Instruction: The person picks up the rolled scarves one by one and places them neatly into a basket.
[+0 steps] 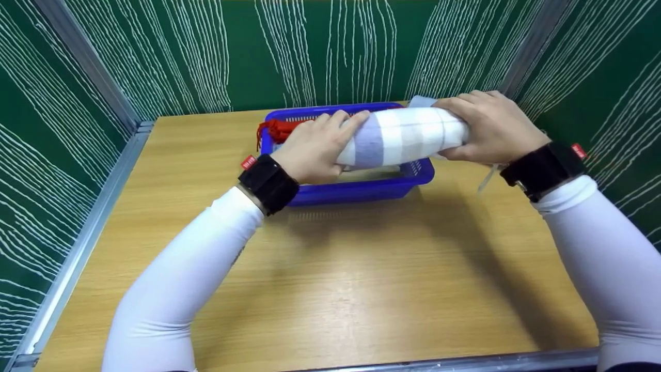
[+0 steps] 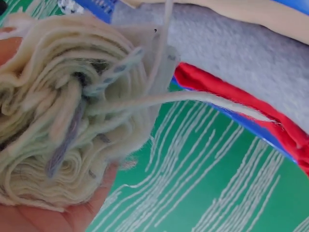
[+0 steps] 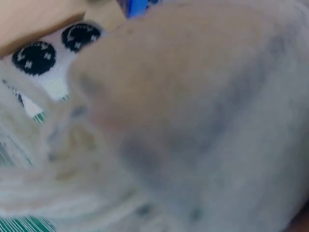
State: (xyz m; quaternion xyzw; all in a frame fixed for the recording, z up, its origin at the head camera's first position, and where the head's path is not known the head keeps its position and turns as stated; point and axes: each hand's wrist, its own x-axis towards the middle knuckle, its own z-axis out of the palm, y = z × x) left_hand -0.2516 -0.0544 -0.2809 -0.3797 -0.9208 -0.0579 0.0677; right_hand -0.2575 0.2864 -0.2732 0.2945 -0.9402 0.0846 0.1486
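One rolled checked scarf (image 1: 400, 137) held at upper centre of the frame, over a blue basket (image 1: 356, 192); hard to tell whether touching it. Runs lengthwise left to right, rising slightly toward the right. Gripped near opposite ends by curled fingers of left hand (image 1: 320, 147) and right hand (image 1: 490, 124), likely to keep the coil from loosening. Red fringed cloth (image 1: 283, 130) at the basket's upper left; wooden surface (image 1: 330, 289) below.
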